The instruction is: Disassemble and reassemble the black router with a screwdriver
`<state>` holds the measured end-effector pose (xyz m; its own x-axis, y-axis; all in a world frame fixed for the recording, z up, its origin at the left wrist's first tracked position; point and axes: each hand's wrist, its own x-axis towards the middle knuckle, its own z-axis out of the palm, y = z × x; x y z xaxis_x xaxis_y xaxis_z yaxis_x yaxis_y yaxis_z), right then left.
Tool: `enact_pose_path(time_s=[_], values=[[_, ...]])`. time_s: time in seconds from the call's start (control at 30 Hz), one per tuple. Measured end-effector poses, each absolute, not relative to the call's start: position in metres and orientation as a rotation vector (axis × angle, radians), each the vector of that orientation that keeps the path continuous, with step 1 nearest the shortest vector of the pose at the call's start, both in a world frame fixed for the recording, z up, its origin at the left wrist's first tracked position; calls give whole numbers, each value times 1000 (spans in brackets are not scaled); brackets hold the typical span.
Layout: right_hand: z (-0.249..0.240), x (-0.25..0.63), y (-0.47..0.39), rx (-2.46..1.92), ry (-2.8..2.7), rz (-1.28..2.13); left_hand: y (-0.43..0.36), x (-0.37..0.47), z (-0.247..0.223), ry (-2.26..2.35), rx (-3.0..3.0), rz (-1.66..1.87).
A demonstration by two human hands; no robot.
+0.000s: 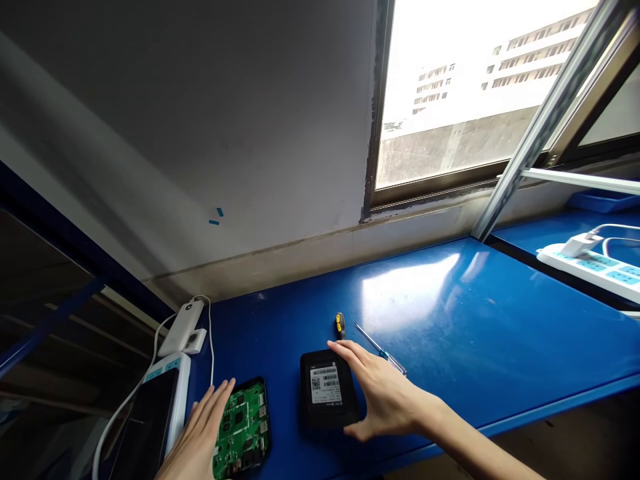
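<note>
My left hand (pixel 200 433) lies along the left side of a green circuit board (pixel 243 423) seated in a black casing. Its fingers are stretched out, and its thumb is hidden. Beside it, a flat black box (pixel 327 417) with a white printed label lies on the blue table (pixel 280 333). My right hand (pixel 383 393) spans the box's right side, fingertips at the far edge and thumb at the near corner. Just beyond the box are a yellow-and-black screwdriver handle (pixel 341 325) and a thin screwdriver (pixel 383 351) with a clear blue handle, partly behind my right hand.
At the left, a dark-screened phone (pixel 147 427) rests on a white power strip (pixel 183 390), near a white charger (pixel 183 327) with cables. A metal post (pixel 530 147) rises at the right, beside another power strip (pixel 595 267). Wall and window border the table's back.
</note>
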<state>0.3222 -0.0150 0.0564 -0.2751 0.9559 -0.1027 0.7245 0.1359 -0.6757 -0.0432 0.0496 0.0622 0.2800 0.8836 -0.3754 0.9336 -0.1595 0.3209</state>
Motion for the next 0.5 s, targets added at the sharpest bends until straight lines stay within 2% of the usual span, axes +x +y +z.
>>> enact_pose_path(time_s=[0.2, 0.33, 0.5], values=[[66, 316, -9, -1641, -2129, 853, 42, 32, 93, 1356, 2070, -164], [76, 308, -5, -1624, -2201, 779, 42, 88, 93, 1087, 2119, -84], [93, 296, -1, -1585, -2314, 682, 53, 110, 88, 928, 2144, 16]])
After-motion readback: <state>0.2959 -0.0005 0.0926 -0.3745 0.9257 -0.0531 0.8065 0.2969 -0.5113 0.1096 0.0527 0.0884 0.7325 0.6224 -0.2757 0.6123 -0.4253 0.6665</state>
